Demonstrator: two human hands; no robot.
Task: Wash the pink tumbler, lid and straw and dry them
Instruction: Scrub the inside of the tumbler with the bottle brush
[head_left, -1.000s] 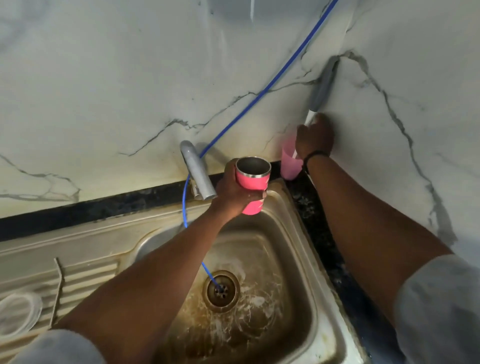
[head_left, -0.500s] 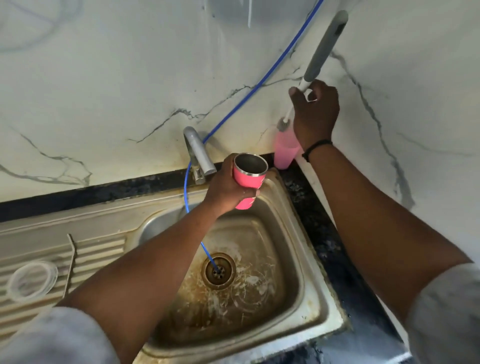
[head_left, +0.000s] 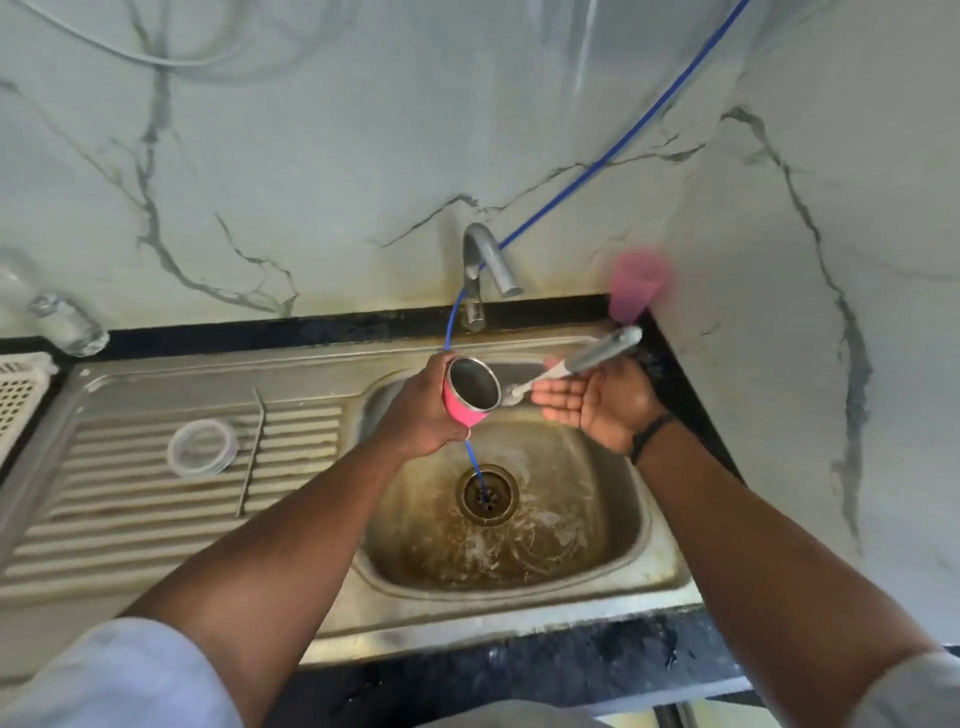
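My left hand (head_left: 418, 415) grips the pink tumbler (head_left: 458, 410) over the sink bowl (head_left: 618, 525), tilted with its steel mouth facing right. My right hand (head_left: 597, 405) lies palm up just right of it and holds a grey-handled brush (head_left: 597, 354); the brush's white tip is at the tumbler's rim. On the ribbed drainboard (head_left: 130, 509) to the left lie a clear round lid (head_left: 202, 447) and a thin metal straw (head_left: 252, 452).
A steel tap (head_left: 485, 265) stands behind the bowl, and a blue hose (head_left: 623, 140) runs from the wall down into the drain (head_left: 487, 493). A blurred pink cup (head_left: 636, 288) sits in the back right corner. A glass jar (head_left: 62, 322) and white basket (head_left: 21, 395) are far left.
My right hand lifted the brush out of the pink cup in the corner and brought it down to the tumbler's mouth. My left hand tilted the tumbler towards it.
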